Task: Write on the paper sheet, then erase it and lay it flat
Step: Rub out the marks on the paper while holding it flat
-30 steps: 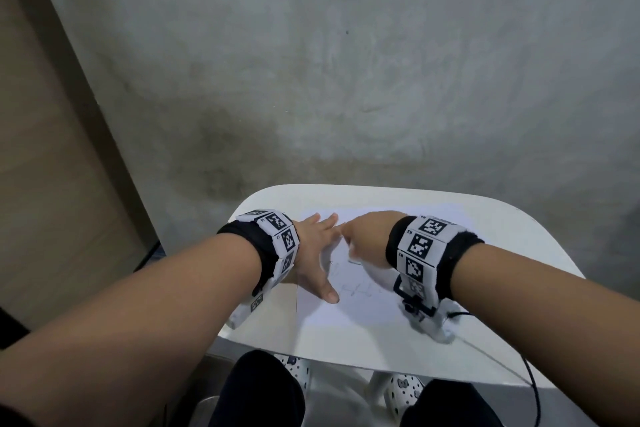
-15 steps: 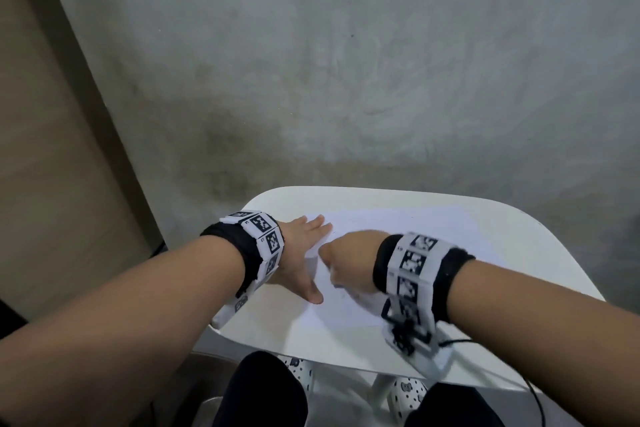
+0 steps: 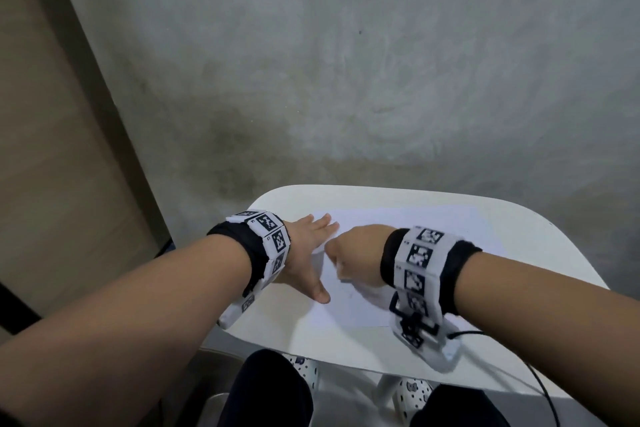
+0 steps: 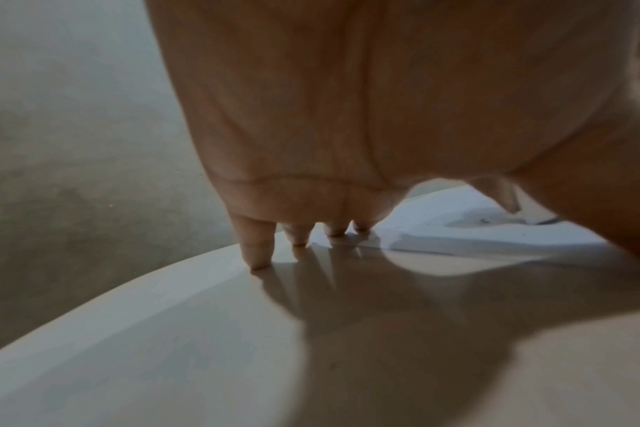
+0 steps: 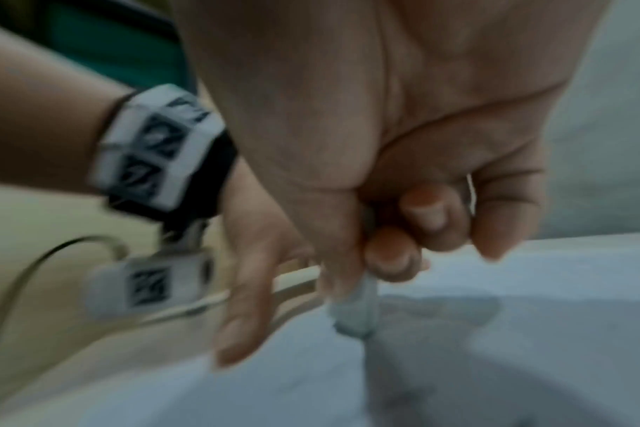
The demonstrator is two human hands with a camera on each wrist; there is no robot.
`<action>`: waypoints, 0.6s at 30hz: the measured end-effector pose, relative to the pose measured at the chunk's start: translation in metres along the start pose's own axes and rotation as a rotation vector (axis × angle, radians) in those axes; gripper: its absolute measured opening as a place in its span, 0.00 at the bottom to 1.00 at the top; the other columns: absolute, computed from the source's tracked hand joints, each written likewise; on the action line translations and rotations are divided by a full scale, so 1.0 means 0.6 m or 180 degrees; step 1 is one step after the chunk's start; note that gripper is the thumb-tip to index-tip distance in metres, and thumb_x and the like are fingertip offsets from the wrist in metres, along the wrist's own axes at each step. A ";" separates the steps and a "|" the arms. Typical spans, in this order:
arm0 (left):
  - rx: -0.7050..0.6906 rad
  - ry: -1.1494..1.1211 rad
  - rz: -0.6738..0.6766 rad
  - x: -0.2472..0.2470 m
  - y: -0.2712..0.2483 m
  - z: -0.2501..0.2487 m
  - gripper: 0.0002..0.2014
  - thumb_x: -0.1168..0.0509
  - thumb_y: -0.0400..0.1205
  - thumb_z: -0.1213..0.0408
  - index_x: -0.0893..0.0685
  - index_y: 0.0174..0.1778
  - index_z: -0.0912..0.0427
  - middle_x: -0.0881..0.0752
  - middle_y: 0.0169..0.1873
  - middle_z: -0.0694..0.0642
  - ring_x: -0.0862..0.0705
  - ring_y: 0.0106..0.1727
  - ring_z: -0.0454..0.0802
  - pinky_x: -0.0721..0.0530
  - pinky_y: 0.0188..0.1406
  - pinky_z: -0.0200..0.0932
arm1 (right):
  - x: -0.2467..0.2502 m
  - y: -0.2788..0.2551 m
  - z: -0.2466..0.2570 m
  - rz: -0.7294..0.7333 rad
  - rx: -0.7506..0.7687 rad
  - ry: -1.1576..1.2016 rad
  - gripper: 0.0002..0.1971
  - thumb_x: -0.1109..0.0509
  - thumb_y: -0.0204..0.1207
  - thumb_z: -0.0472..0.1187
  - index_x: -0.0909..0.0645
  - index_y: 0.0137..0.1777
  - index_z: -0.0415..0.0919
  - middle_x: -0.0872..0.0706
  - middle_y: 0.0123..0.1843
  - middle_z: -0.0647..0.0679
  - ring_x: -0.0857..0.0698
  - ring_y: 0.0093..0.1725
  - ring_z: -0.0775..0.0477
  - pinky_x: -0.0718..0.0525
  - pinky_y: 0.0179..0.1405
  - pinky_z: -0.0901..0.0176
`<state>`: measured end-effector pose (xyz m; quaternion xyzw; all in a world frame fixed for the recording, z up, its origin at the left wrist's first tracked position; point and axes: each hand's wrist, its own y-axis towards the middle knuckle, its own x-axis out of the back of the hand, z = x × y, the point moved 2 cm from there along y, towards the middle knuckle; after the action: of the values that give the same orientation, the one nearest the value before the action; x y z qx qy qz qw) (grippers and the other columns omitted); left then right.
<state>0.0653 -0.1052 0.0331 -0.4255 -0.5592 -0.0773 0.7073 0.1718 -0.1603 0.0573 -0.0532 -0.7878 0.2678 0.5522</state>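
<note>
A: Table point(image 3: 540, 253) colour? Paper sheet point(image 3: 408, 222)?
B: Both white; sheet slightly bluish.
A: Wristbands point(image 3: 420, 267)?
B: Black w/ white blocks, b&w square-code patterns.
A: Wall point(image 3: 346, 62)?
B: Grey, blotchy.

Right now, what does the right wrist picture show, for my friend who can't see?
A right hand pinches a small white eraser down onto a paper sheet. Beside it, the left hand lies flat.
</note>
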 end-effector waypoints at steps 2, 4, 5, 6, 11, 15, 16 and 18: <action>0.0007 -0.0002 0.0049 0.000 0.002 0.003 0.64 0.27 0.68 0.35 0.70 0.83 0.49 0.69 0.83 0.45 0.67 0.84 0.49 0.56 0.84 0.59 | 0.007 0.004 -0.018 -0.0151 -0.0238 0.0256 0.11 0.38 0.80 0.42 0.21 0.59 0.41 0.13 0.56 0.47 0.17 0.51 0.44 0.23 0.44 0.56; 0.0031 -0.0008 0.0063 0.000 0.003 0.004 0.64 0.27 0.68 0.35 0.70 0.83 0.47 0.70 0.83 0.45 0.67 0.84 0.49 0.56 0.84 0.60 | 0.012 0.003 -0.019 -0.0088 -0.0351 0.0016 0.12 0.37 0.81 0.42 0.21 0.62 0.41 0.14 0.58 0.48 0.17 0.52 0.45 0.22 0.43 0.56; 0.0024 -0.0014 0.0045 -0.001 0.002 0.002 0.63 0.27 0.68 0.35 0.69 0.83 0.47 0.69 0.83 0.46 0.67 0.84 0.49 0.56 0.84 0.59 | 0.009 0.004 -0.009 0.0009 -0.0312 0.0008 0.13 0.35 0.81 0.42 0.22 0.64 0.42 0.15 0.58 0.51 0.17 0.53 0.46 0.23 0.39 0.58; 0.0015 -0.0011 0.0018 0.000 0.000 -0.001 0.63 0.27 0.69 0.36 0.68 0.83 0.48 0.69 0.83 0.46 0.66 0.84 0.50 0.56 0.83 0.58 | 0.006 0.004 0.002 0.0074 -0.0226 0.0071 0.15 0.34 0.80 0.41 0.22 0.65 0.42 0.16 0.55 0.53 0.18 0.51 0.47 0.26 0.33 0.61; 0.0011 -0.0011 0.0092 0.003 0.001 0.003 0.64 0.27 0.68 0.35 0.70 0.83 0.48 0.70 0.83 0.45 0.67 0.84 0.49 0.56 0.82 0.60 | 0.012 0.005 -0.016 -0.0123 -0.0352 0.0230 0.13 0.37 0.81 0.41 0.21 0.63 0.41 0.14 0.58 0.47 0.19 0.48 0.46 0.25 0.40 0.60; -0.0011 -0.0109 -0.0032 -0.001 0.003 0.001 0.63 0.26 0.68 0.36 0.67 0.84 0.48 0.68 0.83 0.47 0.66 0.85 0.50 0.57 0.82 0.56 | 0.007 0.009 0.010 -0.0005 -0.0092 0.0226 0.11 0.33 0.80 0.39 0.20 0.62 0.43 0.19 0.49 0.49 0.21 0.51 0.48 0.30 0.35 0.70; -0.0026 -0.0108 -0.0027 0.001 0.002 0.001 0.63 0.26 0.68 0.36 0.67 0.84 0.47 0.67 0.84 0.47 0.66 0.85 0.50 0.56 0.82 0.57 | 0.011 0.012 0.008 -0.0010 -0.0149 0.0393 0.07 0.33 0.79 0.39 0.18 0.55 0.46 0.19 0.45 0.49 0.22 0.48 0.48 0.27 0.37 0.66; -0.0052 -0.0091 0.0012 0.004 0.000 0.000 0.64 0.25 0.67 0.36 0.68 0.83 0.45 0.68 0.84 0.48 0.65 0.85 0.51 0.55 0.83 0.61 | 0.023 0.016 -0.004 0.0029 -0.0405 0.0453 0.06 0.34 0.79 0.41 0.18 0.53 0.46 0.17 0.44 0.50 0.20 0.45 0.47 0.24 0.39 0.59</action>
<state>0.0658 -0.1044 0.0351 -0.4334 -0.5678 -0.0744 0.6959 0.1667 -0.1459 0.0647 -0.1106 -0.7617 0.2153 0.6010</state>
